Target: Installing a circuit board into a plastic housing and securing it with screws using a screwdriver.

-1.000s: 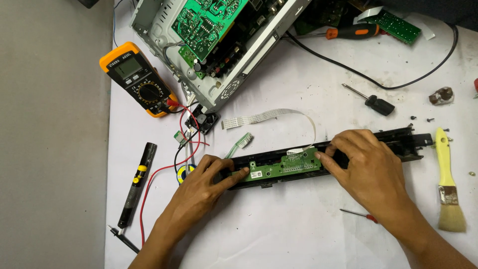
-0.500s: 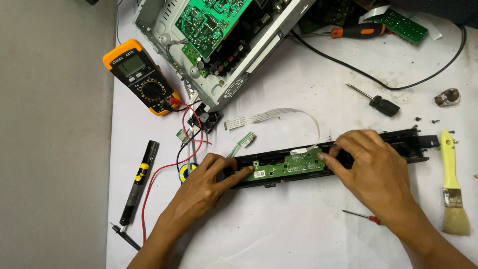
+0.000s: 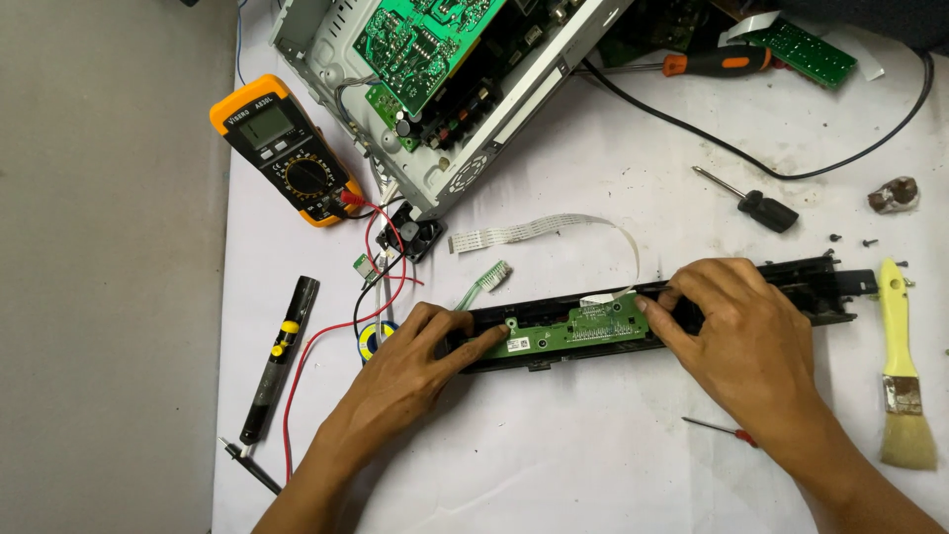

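A long black plastic panel [image 3: 820, 287] lies across the white table with a narrow green circuit board [image 3: 578, 328] set in it. My left hand [image 3: 420, 356] grips the panel's left end, its index finger resting on the board. My right hand [image 3: 741, 336] covers the panel's middle, fingertips pressing the board's right end. A white flat ribbon cable [image 3: 544, 229] loops from the board up toward an opened metal chassis [image 3: 435, 188] holding a large green circuit board [image 3: 420, 40].
An orange multimeter [image 3: 287, 148] with red and black leads lies at the left, a black pen-shaped tool [image 3: 277, 361] below it. A yellow-handled brush [image 3: 902, 376] lies at the right, a small black screwdriver [image 3: 756, 203] and an orange-handled screwdriver [image 3: 712, 64] above, a thin red screwdriver [image 3: 722, 431] below.
Both hands stay on the panel and board with barely any shift. The view has drifted slightly.
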